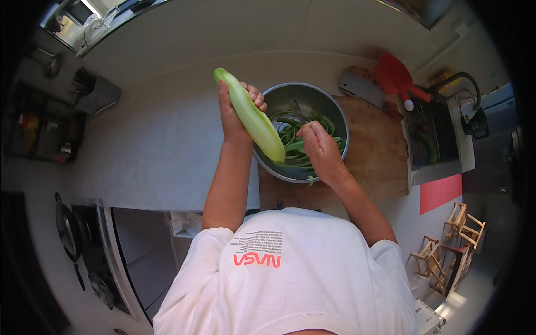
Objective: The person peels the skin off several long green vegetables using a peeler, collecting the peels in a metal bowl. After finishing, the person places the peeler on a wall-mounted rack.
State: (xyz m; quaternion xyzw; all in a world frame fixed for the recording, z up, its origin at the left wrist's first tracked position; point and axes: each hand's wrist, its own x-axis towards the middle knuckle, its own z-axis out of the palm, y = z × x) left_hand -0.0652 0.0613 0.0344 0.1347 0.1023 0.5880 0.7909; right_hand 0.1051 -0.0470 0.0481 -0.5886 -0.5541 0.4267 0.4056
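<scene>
My left hand (233,125) grips a long pale-green squash (256,120), mostly peeled, with greener skin at its tips. It slants from the upper left down to the right, its lower end over a round metal bowl (274,95). Green strips of peel (294,147) lie in the bowl, and a short piece hangs at its front rim. My right hand (321,146) is closed over the bowl, around what seems to be a peeler (297,109). Its thin front part shows beyond the fingers, and the handle is hidden. A gap separates the tool from the squash.
The bowl stands partly on a wooden cutting board (377,146). A cleaver (361,88) and a red plastic scoop-like object (391,77) lie behind it. At right, a sink (446,125) holds a green vegetable (428,147) below a black faucet (477,90). A knife block (99,95) stands left.
</scene>
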